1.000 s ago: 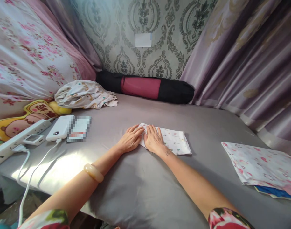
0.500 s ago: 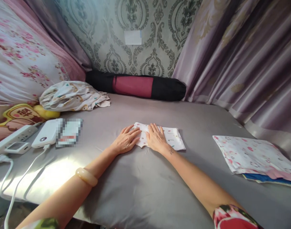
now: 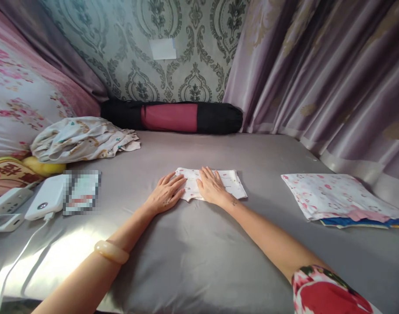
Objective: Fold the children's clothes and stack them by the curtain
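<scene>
A small white printed cloth (image 3: 230,182), folded into a flat rectangle, lies on the grey bed sheet (image 3: 192,244) in front of me. My left hand (image 3: 166,192) is spread flat at its left end, fingertips touching the fabric and the palm mostly on the sheet. Over the middle of the cloth rests my right hand (image 3: 213,186), palm down with the fingers stretched out. Both hands hide parts of the cloth. Whether it is a garment I cannot tell.
To the right lies a folded stack of printed fabrics (image 3: 339,196). A black and red roll bag (image 3: 169,117) sits against the wall. At left are crumpled cloth (image 3: 84,137), a white power bank (image 3: 47,200) with a cable, a power strip (image 3: 12,201) and a blurred-out item (image 3: 83,192).
The view has turned slightly to the right, so the scene sits further left. My right hand has stayed on the cloth, and my left hand is still at its left end.
</scene>
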`<state>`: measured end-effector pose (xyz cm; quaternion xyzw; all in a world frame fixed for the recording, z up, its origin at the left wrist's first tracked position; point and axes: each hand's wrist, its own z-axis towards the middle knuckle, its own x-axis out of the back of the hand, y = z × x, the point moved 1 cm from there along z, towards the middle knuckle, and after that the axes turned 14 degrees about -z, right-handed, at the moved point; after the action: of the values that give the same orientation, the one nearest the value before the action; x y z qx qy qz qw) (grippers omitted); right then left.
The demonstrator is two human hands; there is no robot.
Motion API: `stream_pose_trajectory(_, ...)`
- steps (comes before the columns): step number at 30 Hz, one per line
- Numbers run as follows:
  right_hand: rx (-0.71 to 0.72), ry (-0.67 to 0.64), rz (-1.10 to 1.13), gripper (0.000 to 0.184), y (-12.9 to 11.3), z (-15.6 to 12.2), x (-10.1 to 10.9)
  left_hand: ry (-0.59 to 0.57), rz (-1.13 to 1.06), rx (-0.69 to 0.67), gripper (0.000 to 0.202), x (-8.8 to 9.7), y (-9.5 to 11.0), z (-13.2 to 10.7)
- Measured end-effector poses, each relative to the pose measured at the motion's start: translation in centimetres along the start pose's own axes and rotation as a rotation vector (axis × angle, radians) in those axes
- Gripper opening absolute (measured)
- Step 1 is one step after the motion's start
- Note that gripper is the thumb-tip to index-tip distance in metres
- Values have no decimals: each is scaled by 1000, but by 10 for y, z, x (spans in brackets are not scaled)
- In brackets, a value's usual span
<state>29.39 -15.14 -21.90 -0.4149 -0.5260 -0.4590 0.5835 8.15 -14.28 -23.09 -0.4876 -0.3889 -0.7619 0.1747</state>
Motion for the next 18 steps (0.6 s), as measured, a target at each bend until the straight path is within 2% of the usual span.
stream_pose_trajectory(4,-51,22,-17,58,10,-7,-3,-7,0,6,50,0,0,1)
stream_pose_trajectory(10,-74,42,-6,58,8,-10,-9,-8,-2,15,50,-1,0,1)
stream_pose_trajectory(18,-52,-52,55,60,21,-11,0,-3,23,13,51,-2,-1,0)
